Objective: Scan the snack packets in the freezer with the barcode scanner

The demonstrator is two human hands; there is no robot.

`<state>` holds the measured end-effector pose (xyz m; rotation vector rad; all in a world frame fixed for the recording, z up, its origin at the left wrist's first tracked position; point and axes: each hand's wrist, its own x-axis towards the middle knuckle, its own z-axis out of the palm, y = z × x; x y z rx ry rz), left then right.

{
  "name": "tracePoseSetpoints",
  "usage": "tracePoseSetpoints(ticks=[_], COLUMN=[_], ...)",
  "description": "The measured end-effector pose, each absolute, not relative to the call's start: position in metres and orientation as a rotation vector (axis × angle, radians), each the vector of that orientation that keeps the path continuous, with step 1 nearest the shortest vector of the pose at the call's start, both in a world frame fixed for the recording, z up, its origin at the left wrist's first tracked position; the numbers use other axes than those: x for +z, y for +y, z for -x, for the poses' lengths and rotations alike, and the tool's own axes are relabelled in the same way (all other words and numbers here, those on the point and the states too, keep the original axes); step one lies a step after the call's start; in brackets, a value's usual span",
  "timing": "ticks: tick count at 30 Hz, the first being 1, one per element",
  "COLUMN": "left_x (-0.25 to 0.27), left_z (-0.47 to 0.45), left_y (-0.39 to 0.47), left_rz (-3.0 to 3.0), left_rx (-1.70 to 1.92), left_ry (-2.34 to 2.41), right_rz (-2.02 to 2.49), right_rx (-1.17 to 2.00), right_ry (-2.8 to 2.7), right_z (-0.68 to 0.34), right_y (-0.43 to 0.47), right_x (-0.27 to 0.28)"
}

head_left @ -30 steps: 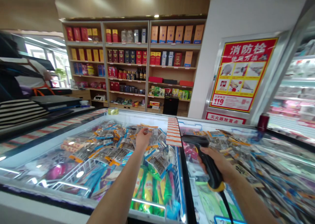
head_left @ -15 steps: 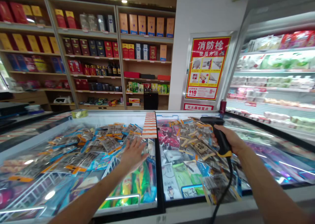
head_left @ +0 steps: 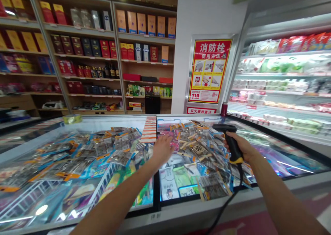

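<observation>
My right hand is wrapped round the grip of a black barcode scanner with yellow trim, held over the right side of the freezer; its cable hangs down. My left hand holds nothing. Its fingers are stretched forward, slightly bent, over the black divider between the two freezer halves. To its right lies a heap of small clear snack packets with tan and orange edges. On the left half, many similar packets with orange and blue edges are spread over the glass.
The chest freezer's front rim runs across in front of me. A strip of orange-and-white labels lies by the divider, and a tape roll sits at the back left. Shelves of boxes and a lit fridge stand behind.
My left hand has moved right, from the left packets to the divider, near the right heap. The view has turned slightly right. My right hand still holds the scanner.
</observation>
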<state>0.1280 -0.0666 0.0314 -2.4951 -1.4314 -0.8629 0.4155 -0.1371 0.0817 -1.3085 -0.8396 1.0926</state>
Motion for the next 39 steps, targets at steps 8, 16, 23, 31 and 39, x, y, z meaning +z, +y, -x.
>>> tracePoseSetpoints(ticks=[8,16,23,31,39], left_x=[0.017,0.011,0.018,0.005,0.01], left_z=[-0.256,-0.177,-0.116,-0.077,-0.058], left_y=[-0.096,-0.07,-0.04,-0.006,0.004], left_rz=[2.814,2.727,2.197,1.855,1.329], left_rx=[-0.804,-1.028,-1.726,-2.819,-3.578], left_ry=[-1.385,-1.653,-2.181,-2.249,-1.843], right_rz=[1.204,0.964,0.826,0.825,0.85], right_rx=[1.11,1.294,1.331,1.264,1.521], right_ry=[-0.766,-0.783,-0.731,-0.715,-0.874], right_z=[-0.433,-0.381,-0.348,-0.315,-0.261], right_y=[-0.165,-0.131,-0.102,-0.038,-0.058], right_x=[0.063,0.037,0.021,0.019,0.058])
